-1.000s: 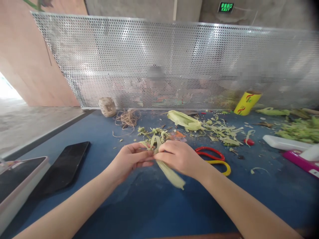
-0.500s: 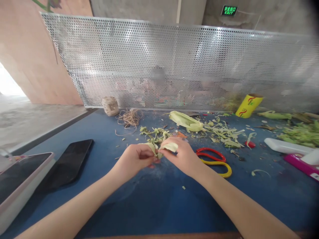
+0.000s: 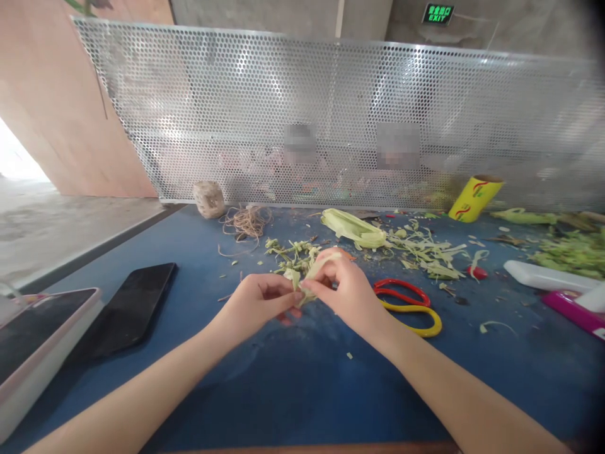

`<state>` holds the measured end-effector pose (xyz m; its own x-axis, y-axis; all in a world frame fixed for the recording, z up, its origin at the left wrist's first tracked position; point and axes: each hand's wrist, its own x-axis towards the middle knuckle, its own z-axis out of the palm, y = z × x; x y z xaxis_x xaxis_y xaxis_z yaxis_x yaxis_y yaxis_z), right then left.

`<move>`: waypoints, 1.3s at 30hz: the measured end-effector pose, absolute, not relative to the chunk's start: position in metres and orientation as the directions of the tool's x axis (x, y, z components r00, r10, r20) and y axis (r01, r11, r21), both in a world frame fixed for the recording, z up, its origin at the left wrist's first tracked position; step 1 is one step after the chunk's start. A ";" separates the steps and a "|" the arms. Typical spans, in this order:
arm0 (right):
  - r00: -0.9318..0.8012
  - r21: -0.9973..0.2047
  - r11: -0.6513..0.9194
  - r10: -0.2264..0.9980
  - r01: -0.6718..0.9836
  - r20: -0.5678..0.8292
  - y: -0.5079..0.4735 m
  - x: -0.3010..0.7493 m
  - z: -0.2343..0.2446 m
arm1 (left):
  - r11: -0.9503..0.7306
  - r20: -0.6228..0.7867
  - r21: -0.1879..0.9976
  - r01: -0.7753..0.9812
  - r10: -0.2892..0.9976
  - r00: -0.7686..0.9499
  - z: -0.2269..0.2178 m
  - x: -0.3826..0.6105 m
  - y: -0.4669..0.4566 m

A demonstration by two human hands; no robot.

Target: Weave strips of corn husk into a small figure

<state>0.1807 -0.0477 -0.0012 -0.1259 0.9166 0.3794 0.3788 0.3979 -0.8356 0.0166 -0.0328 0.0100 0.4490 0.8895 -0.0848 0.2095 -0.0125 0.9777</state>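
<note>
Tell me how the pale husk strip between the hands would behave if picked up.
Probably floppy: the husk strip bends and folds between the left hand and right hand. Likely very light, being thin like the scraps strewn on the blue table. It may tear lengthwise, since those scraps lie in narrow shreds.

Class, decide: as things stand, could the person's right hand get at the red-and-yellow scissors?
Probably yes: the scissors lie just beside the right hand, nothing between them. But that hand and the left hand both pinch a husk strip.
</note>
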 end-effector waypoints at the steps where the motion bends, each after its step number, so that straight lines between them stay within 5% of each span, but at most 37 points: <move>1: -0.145 -0.842 0.406 0.914 0.355 0.380 -0.049 0.182 0.000 | -0.013 -0.087 0.976 0.219 0.893 0.442 0.011 0.016 -0.033; 6: -0.275 -0.890 0.414 0.893 0.190 0.357 -0.053 0.183 0.004 | -0.014 -0.091 0.973 0.232 0.897 0.433 0.011 0.015 -0.032; 17: -0.322 -0.863 0.444 0.876 0.240 0.360 -0.054 0.182 0.002 | -0.120 -0.017 0.969 0.214 0.837 0.547 0.013 0.018 -0.037; 28: -0.522 -0.545 0.642 0.762 0.539 0.382 -0.063 0.189 0.004 | -0.306 0.057 0.882 0.359 0.825 0.562 0.004 0.018 -0.039; 31: -0.434 -0.608 0.590 0.806 0.531 0.403 -0.061 0.188 0.002 | -0.313 0.075 0.864 0.395 0.855 0.513 0.005 0.018 -0.038; 35: -0.345 -0.774 0.403 0.904 0.488 0.254 -0.053 0.185 0.000 | -0.302 0.077 0.873 0.383 0.861 0.502 0.009 0.018 -0.039; 39: -0.270 -0.810 0.295 0.947 0.506 0.176 -0.046 0.183 -0.001 | -0.288 0.048 0.881 0.376 0.844 0.534 0.011 0.018 -0.041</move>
<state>0.1832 -0.0457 -0.0008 -0.2702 0.9466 0.1760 0.5063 0.2952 -0.8103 0.0178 -0.0415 0.0112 0.5340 0.8441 0.0477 0.3761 -0.2877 0.8808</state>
